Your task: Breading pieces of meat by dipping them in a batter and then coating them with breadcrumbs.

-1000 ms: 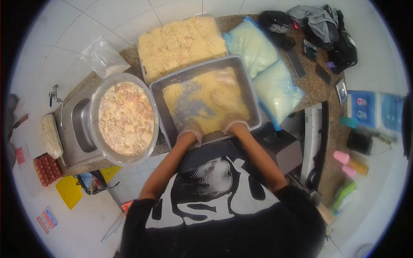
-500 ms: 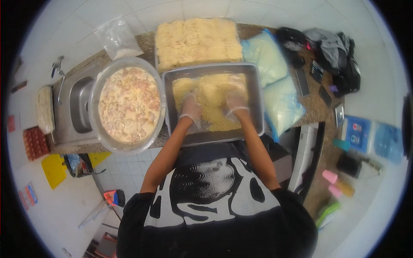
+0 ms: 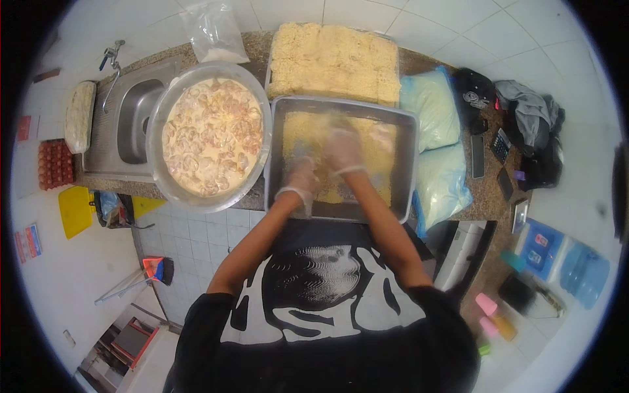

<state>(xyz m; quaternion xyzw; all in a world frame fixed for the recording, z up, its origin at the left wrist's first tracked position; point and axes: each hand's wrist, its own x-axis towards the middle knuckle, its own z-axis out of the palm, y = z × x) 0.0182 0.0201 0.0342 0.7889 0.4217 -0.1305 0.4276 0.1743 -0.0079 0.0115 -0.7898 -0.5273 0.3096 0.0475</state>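
Observation:
Both of my hands wear clear plastic gloves and are inside a grey rectangular tub that holds yellow breadcrumbs. My left hand is low in the crumbs at the tub's left side. My right hand is further up, near the middle, over the crumbs. Motion smears its fingers, and the left fingers are partly lost in the crumbs. A pale, glove-wrapped blur lies over the far crumbs. Close by on the left stands a big metal bowl of raw meat pieces in creamy batter.
Behind the tub is a tray of breaded pieces. Two bags of crumbs lie to its right, beside phones and a calculator. A steel sink, a clear bag and egg trays are on the left.
My right hand has moved left and away from me, toward the tub's middle. My left hand has shifted slightly nearer. The whole view has tilted a little.

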